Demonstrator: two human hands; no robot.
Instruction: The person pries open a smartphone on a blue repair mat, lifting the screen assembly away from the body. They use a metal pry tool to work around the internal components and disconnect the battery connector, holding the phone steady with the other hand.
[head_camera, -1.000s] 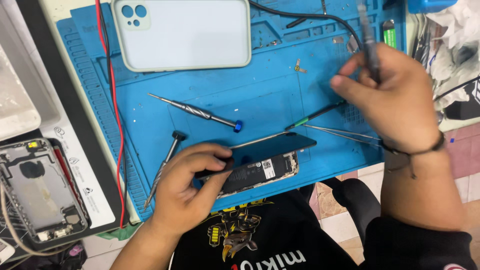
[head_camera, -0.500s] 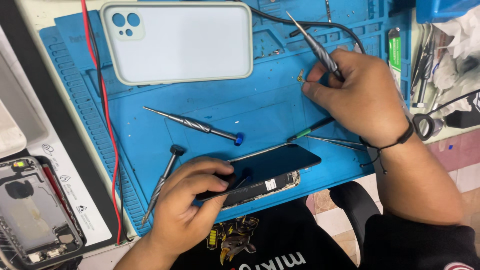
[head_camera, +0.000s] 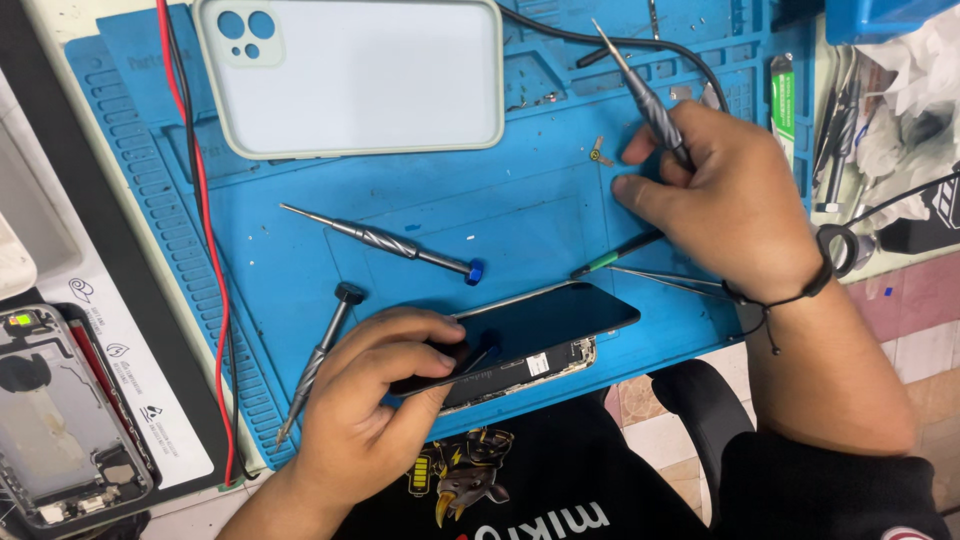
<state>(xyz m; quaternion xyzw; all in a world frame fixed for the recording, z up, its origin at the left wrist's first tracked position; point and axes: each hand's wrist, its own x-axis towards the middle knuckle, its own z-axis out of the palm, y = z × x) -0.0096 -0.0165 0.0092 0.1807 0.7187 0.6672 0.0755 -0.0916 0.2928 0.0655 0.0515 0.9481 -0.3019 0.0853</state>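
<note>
My left hand (head_camera: 375, 400) grips the left end of an opened dark phone (head_camera: 530, 335) lying at the near edge of the blue work mat (head_camera: 520, 210); its screen is lifted off the body. My right hand (head_camera: 730, 200) rests on the mat at the right and holds a grey screwdriver (head_camera: 645, 95) with its tip pointing up and away. A tiny brass part (head_camera: 598, 154) lies on the mat just left of my right fingertips. Thin tweezers (head_camera: 665, 280) and a green-tipped tool (head_camera: 615, 255) lie under my right hand.
A pale green phone case (head_camera: 370, 75) lies at the mat's far side. Two more screwdrivers (head_camera: 385, 240) (head_camera: 320, 355) lie mid-mat. A red wire (head_camera: 205, 230) and a black cable (head_camera: 600, 42) cross the mat. A stripped phone frame (head_camera: 60, 420) sits at left, tools at right.
My right hand has moved down and left from raised above the mat to resting on it near the brass part, still holding the screwdriver. My left hand stays on the phone.
</note>
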